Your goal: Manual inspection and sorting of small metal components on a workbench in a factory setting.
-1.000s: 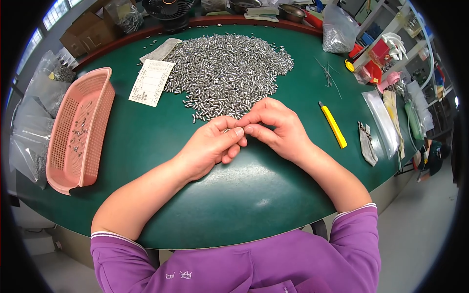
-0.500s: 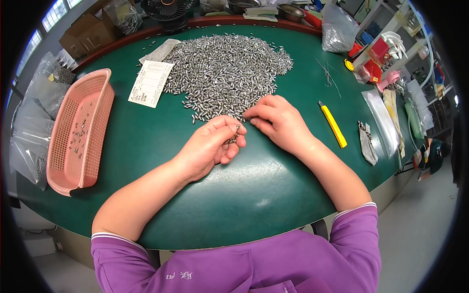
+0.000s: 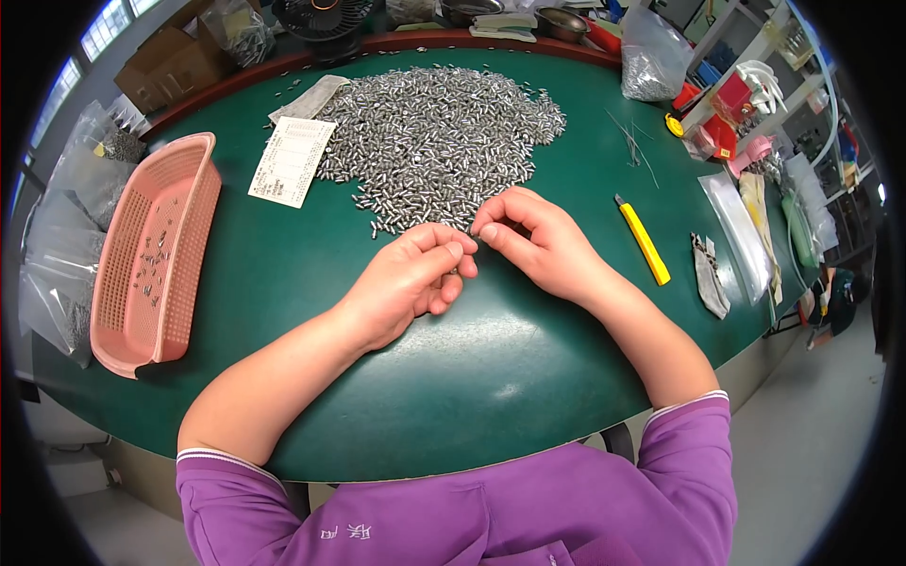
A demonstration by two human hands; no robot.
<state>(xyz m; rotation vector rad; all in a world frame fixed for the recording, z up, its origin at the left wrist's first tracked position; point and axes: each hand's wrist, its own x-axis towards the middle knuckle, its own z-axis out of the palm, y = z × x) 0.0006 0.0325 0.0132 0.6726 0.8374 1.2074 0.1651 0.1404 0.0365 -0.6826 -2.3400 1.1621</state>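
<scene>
I have the pile of small metal pieces (image 3: 434,141) in the upper middle of my view, heaped on the green tabletop (image 3: 425,406) just beyond both hands, with a few strays around its edge. At its near edge the left hand (image 3: 406,278) is curled most of the way closed, thumb laid over the forefinger; a little grey metal shows under the thumb, so I read it as holding some pieces (how many, I can't count from here). The right hand (image 3: 538,241) is half curled, thumb and forefinger brought almost together right beside the left fingertips; whether a piece sits in that pinch is too small for me to tell.

Against the pile's left side I see a printed paper card (image 3: 293,162) and, above it, a grey cloth strip (image 3: 311,98). Farther left stands a pink basket (image 3: 189,283) with a few pieces scattered in it, and clear bags (image 3: 61,255) crowd its outer side. To the right of the right hand lies a yellow knife (image 3: 644,243), with thin wires (image 3: 632,146) above it and a small grey cloth (image 3: 710,278) beyond. A black fan (image 3: 326,19) stands behind the table's far rim.
</scene>
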